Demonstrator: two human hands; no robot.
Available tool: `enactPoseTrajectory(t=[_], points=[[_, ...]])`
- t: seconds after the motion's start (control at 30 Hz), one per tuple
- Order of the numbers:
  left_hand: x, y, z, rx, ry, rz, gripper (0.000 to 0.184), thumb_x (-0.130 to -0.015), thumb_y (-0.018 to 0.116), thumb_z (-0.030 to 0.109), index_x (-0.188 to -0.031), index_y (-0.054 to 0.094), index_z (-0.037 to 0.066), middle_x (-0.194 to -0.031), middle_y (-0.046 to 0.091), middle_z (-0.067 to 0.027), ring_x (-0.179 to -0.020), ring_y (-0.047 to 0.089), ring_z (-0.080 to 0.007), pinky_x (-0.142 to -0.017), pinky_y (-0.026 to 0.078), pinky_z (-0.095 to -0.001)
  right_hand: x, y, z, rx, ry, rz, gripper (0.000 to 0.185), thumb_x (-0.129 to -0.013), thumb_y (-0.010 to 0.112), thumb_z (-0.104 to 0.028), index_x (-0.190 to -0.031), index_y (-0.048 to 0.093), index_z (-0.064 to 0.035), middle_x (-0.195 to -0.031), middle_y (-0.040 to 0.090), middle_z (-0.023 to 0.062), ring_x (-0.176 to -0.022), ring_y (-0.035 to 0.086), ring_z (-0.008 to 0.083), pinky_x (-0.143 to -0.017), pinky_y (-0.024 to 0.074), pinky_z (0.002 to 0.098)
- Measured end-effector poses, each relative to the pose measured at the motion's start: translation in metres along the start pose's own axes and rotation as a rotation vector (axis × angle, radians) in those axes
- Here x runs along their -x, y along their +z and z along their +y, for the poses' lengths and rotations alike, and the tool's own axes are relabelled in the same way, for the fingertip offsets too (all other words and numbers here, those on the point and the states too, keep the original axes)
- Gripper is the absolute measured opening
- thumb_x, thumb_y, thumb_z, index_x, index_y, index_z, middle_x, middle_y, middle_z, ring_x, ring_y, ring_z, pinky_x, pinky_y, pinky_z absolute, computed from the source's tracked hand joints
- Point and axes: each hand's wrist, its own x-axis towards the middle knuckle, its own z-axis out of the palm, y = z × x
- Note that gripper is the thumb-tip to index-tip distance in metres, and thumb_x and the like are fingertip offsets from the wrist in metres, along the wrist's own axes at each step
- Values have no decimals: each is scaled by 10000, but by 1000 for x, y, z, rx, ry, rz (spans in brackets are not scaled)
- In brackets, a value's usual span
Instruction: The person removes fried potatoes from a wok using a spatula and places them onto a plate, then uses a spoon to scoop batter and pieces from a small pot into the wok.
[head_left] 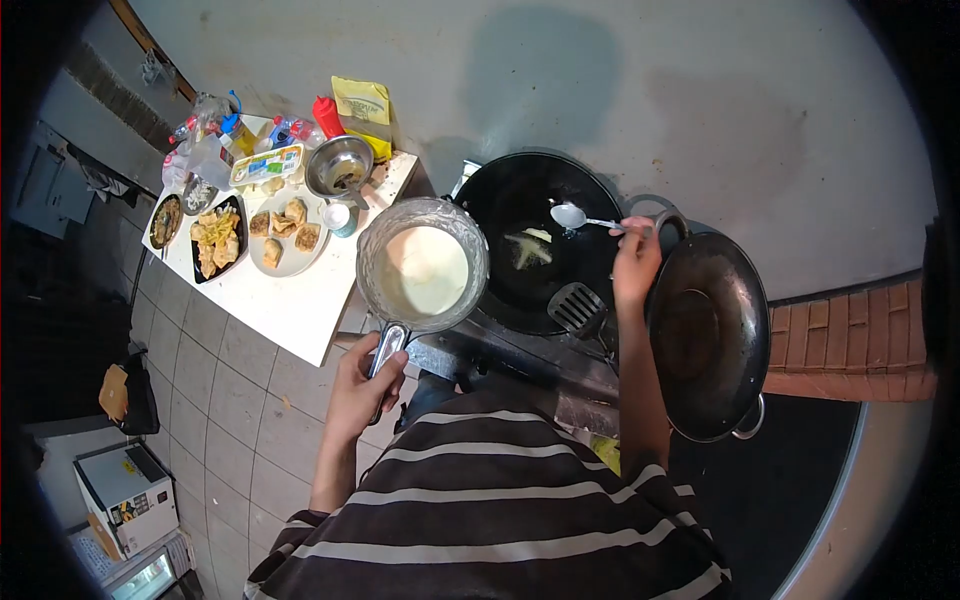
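Note:
My left hand [362, 388] is wrapped round the handle of a metal saucepan [372, 292], which holds pale creamy batter [428, 270]. The saucepan is held up beside a large black wok [490, 215]. In my right hand [636, 258] is a spoon [572, 217], its bowl over the wok and coated with something white. A pale, branching piece of batter [530, 252] lies in the wok. A slotted spatula [577, 308] rests against the wok's near right rim, below my right hand.
Left, a white table [285, 315] bears a plate of fried pieces [290, 238], a black dish of food [218, 240], a metal bowl [340, 165], a red squeeze bottle [327, 117] and a yellow packet [364, 105]. A second wok [708, 340] stands at right, near a brick edge [850, 325].

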Motion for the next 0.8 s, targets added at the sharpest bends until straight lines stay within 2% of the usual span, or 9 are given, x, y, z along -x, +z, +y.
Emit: enactPoseTrajectory(t=[0.1,0.23,0.33,0.43,0.53,0.57,0.63,0.77,0.8], points=[[-2,3,4,-25,-16,-16,138,-948,639,132,-925,544,34,-587,501,-6,-424,408,-59,-371,308,-217,0,-22,-25,-412,347,-17,155,-1029,457,-141,-979,571,-48,-794,642,80,-610,497,77,-550,356,217],[-2,10,9,-79,-23,-21,150,-953,633,138,-911,535,33,-584,502,-1,-417,416,-60,-378,305,-220,2,-34,-92,-533,396,-27,190,-1035,447,-173,-953,547,-35,-812,626,86,-662,512,90,-587,390,250],[-4,11,9,-100,-7,-66,142,-957,623,133,-911,533,34,-576,498,9,-410,418,-60,-384,301,-218,11,-31,-130,-637,329,-77,218,-1041,454,-204,-960,541,-21,-836,613,82,-670,512,97,-614,407,258],[-2,13,12,-144,-18,-99,147,-960,624,140,-915,531,35,-574,495,17,-414,424,-56,-386,298,-220,33,-20,-154,-416,161,-256,229,-1043,464,-187,-954,556,3,-860,616,75,-762,560,99,-666,426,257],[-2,9,10,-178,0,-112,154,-959,632,148,-916,534,36,-576,496,18,-425,431,-54,-390,298,-219,44,-4,-167,-21,-285,-435,113,-962,561,-81,-927,633,-1,-897,660,114,-772,601,231,-727,467,323],[0,9,11,-194,-8,-103,164,-955,641,156,-914,536,37,-579,497,20,-435,437,-53,-396,303,-219,46,2,-170,-20,-286,-434,113,-962,561,-81,-927,633,-1,-897,660,114,-772,601,231,-727,467,323],[1,5,11,-215,-10,-106,168,-952,648,160,-915,541,35,-583,504,20,-439,438,-52,-401,308,-219,49,15,-175,99,-500,-495,75,-916,582,-34,-918,652,-6,-888,658,128,-790,594,306,-743,475,364],[6,-5,9,-233,10,-91,203,-933,680,200,-917,591,19,-574,529,4,-437,450,-56,-417,330,-242,61,27,-165,144,-506,-495,81,-923,563,-28,-905,635,2,-864,656,127,-801,589,314,-742,480,375],[6,-9,9,-229,10,-87,203,-933,680,200,-917,591,19,-574,529,4,-437,450,-56,-417,330,-242,69,26,-165,113,-395,-472,89,-935,555,-33,-894,625,4,-850,649,123,-788,594,292,-736,478,358]])
